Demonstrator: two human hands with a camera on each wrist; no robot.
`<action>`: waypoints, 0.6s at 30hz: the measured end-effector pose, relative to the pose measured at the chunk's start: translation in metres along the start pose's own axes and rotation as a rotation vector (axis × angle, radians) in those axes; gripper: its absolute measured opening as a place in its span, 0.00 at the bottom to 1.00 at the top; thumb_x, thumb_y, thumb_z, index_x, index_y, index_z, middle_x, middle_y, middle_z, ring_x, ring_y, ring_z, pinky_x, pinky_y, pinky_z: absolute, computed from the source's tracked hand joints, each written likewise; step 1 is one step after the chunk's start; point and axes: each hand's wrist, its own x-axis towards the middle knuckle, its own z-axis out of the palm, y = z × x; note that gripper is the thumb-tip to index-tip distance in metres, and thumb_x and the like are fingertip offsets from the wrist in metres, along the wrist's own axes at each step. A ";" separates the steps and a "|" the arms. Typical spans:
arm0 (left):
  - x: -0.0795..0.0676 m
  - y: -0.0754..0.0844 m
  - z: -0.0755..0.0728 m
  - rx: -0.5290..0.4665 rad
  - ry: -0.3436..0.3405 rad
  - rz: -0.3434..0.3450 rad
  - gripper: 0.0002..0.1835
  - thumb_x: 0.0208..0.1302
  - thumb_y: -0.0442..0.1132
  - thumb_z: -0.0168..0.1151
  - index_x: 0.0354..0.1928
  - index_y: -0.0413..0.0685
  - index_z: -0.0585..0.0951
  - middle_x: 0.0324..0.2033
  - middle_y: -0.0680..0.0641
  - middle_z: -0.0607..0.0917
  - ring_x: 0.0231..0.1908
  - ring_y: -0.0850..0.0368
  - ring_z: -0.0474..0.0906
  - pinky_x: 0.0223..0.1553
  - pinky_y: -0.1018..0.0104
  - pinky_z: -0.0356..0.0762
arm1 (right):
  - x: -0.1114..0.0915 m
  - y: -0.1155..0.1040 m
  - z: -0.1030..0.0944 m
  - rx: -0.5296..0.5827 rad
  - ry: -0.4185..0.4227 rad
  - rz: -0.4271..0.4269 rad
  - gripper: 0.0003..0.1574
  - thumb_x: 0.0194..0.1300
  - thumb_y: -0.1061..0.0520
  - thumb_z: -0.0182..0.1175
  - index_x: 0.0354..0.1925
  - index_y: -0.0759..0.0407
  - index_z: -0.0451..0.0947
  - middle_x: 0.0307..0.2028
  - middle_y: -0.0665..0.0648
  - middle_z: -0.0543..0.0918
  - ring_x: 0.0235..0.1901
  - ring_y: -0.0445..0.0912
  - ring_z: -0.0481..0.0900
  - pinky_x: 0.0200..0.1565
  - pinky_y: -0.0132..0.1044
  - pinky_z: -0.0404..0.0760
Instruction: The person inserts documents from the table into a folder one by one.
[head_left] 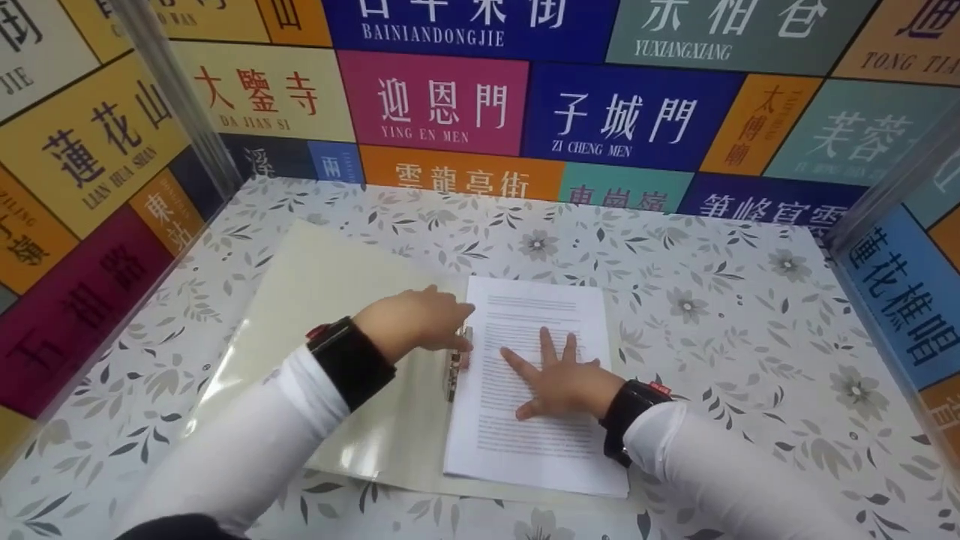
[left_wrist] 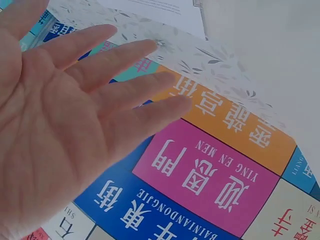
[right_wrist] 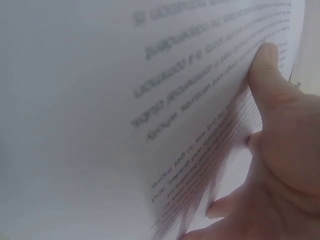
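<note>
A pale cream file folder lies spread on the table, its cover turned to the left. Printed sheets are stacked on its right half, along a metal clip at the fold. My right hand rests on the top sheet with fingers spread, and the right wrist view shows its thumb against the printed text. Above the clip is my left hand; its fingers look straight and hold nothing in the left wrist view. That hand partly hides the clip, so contact with it is unclear.
The table has a grey leaf and flower pattern. Panels with coloured street-name signs rise along its back and both sides. Black bands are strapped around both wrists.
</note>
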 end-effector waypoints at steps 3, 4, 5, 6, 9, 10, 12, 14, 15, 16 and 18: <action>0.017 -0.008 -0.004 -0.017 0.026 -0.008 0.30 0.69 0.49 0.57 0.70 0.49 0.66 0.69 0.40 0.68 0.69 0.40 0.61 0.70 0.44 0.59 | -0.002 -0.001 -0.002 -0.006 -0.025 0.019 0.58 0.57 0.26 0.54 0.75 0.28 0.33 0.74 0.70 0.25 0.69 0.77 0.29 0.57 0.81 0.52; 0.024 -0.012 -0.004 -0.030 0.037 -0.014 0.29 0.69 0.48 0.57 0.69 0.48 0.68 0.67 0.40 0.70 0.67 0.41 0.65 0.69 0.45 0.62 | -0.001 -0.002 -0.002 -0.010 -0.032 0.024 0.58 0.57 0.25 0.54 0.75 0.28 0.32 0.74 0.69 0.25 0.69 0.77 0.29 0.58 0.81 0.53; 0.030 -0.016 -0.005 -0.035 0.049 -0.016 0.27 0.68 0.47 0.58 0.67 0.47 0.71 0.65 0.39 0.73 0.64 0.41 0.69 0.67 0.46 0.66 | -0.001 -0.002 -0.002 -0.013 -0.036 0.028 0.58 0.57 0.25 0.54 0.75 0.27 0.32 0.74 0.69 0.25 0.69 0.77 0.28 0.58 0.80 0.53; 0.036 -0.019 -0.006 -0.046 0.056 -0.021 0.26 0.68 0.46 0.58 0.65 0.46 0.72 0.63 0.39 0.75 0.63 0.42 0.70 0.66 0.47 0.67 | -0.001 -0.002 -0.003 -0.015 -0.039 0.031 0.58 0.57 0.25 0.54 0.75 0.27 0.32 0.74 0.69 0.24 0.70 0.76 0.28 0.58 0.80 0.52; 0.052 -0.027 -0.006 -0.067 0.074 -0.026 0.21 0.68 0.43 0.58 0.61 0.45 0.76 0.58 0.41 0.79 0.58 0.44 0.75 0.62 0.50 0.71 | 0.000 -0.002 -0.002 -0.011 -0.043 0.029 0.60 0.57 0.25 0.54 0.75 0.28 0.31 0.74 0.69 0.24 0.69 0.76 0.28 0.59 0.80 0.51; 0.057 -0.028 -0.005 -0.067 0.076 -0.020 0.21 0.68 0.43 0.58 0.60 0.44 0.76 0.57 0.41 0.80 0.57 0.44 0.75 0.62 0.51 0.71 | 0.000 -0.001 -0.002 -0.006 -0.044 0.029 0.60 0.56 0.25 0.54 0.75 0.29 0.31 0.74 0.69 0.23 0.69 0.76 0.27 0.59 0.80 0.50; 0.066 -0.028 -0.004 -0.066 0.078 -0.005 0.21 0.68 0.42 0.57 0.60 0.43 0.76 0.58 0.41 0.79 0.59 0.44 0.74 0.64 0.52 0.70 | 0.001 -0.001 -0.001 0.000 -0.046 0.033 0.62 0.56 0.24 0.54 0.76 0.32 0.30 0.73 0.68 0.22 0.69 0.76 0.26 0.59 0.80 0.49; 0.073 -0.026 -0.001 -0.057 0.075 0.003 0.20 0.68 0.42 0.57 0.59 0.42 0.76 0.59 0.41 0.79 0.60 0.45 0.74 0.65 0.53 0.68 | 0.001 0.000 -0.001 0.009 -0.048 0.043 0.64 0.56 0.24 0.55 0.76 0.34 0.29 0.73 0.68 0.21 0.70 0.75 0.25 0.60 0.80 0.47; 0.076 -0.025 0.000 -0.052 0.072 0.002 0.20 0.68 0.42 0.57 0.58 0.41 0.77 0.58 0.41 0.79 0.59 0.45 0.74 0.65 0.53 0.69 | 0.001 0.000 -0.001 0.011 -0.049 0.049 0.65 0.55 0.24 0.55 0.76 0.35 0.28 0.73 0.67 0.21 0.70 0.75 0.25 0.60 0.80 0.46; 0.078 -0.023 0.002 -0.041 0.071 -0.001 0.19 0.68 0.42 0.57 0.56 0.40 0.78 0.57 0.41 0.80 0.57 0.45 0.75 0.64 0.53 0.70 | 0.002 0.000 -0.001 0.008 -0.050 0.050 0.65 0.55 0.24 0.54 0.76 0.37 0.28 0.73 0.67 0.20 0.70 0.74 0.25 0.61 0.80 0.46; 0.081 -0.022 0.007 -0.020 0.065 -0.016 0.17 0.67 0.41 0.57 0.53 0.39 0.79 0.54 0.41 0.81 0.53 0.45 0.77 0.61 0.54 0.72 | 0.002 0.000 0.000 0.010 -0.052 0.052 0.67 0.55 0.23 0.54 0.76 0.39 0.27 0.73 0.66 0.20 0.70 0.74 0.25 0.61 0.80 0.46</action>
